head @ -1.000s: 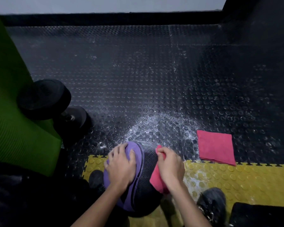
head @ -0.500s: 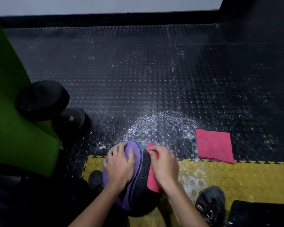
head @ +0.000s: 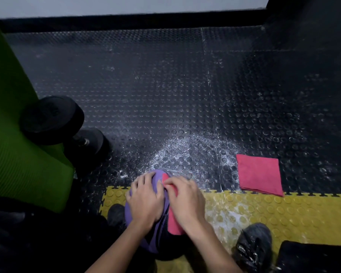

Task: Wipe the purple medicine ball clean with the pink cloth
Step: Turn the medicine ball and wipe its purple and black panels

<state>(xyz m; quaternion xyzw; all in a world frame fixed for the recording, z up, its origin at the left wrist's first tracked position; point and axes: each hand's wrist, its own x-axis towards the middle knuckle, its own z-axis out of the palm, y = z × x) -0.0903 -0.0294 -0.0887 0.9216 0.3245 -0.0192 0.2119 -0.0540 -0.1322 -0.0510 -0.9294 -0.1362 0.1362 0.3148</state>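
Note:
The purple and black medicine ball sits low in the head view, where the yellow floor tile meets the black studded floor. My left hand lies spread on its purple left side, fingers pointing away from me. My right hand presses a folded pink cloth onto the top of the ball, fingers lying over the cloth. Most of the cloth is hidden under that hand, and the two hands nearly touch.
A second pink cloth lies flat on the floor to the right. A black dumbbell rests against a green mat on the left. White powder is scattered beyond the ball. A shoe is at lower right.
My right hand has slid the pink cloth leftward over the ball, from its right side toward the purple panel. My left hand has stayed on the ball.

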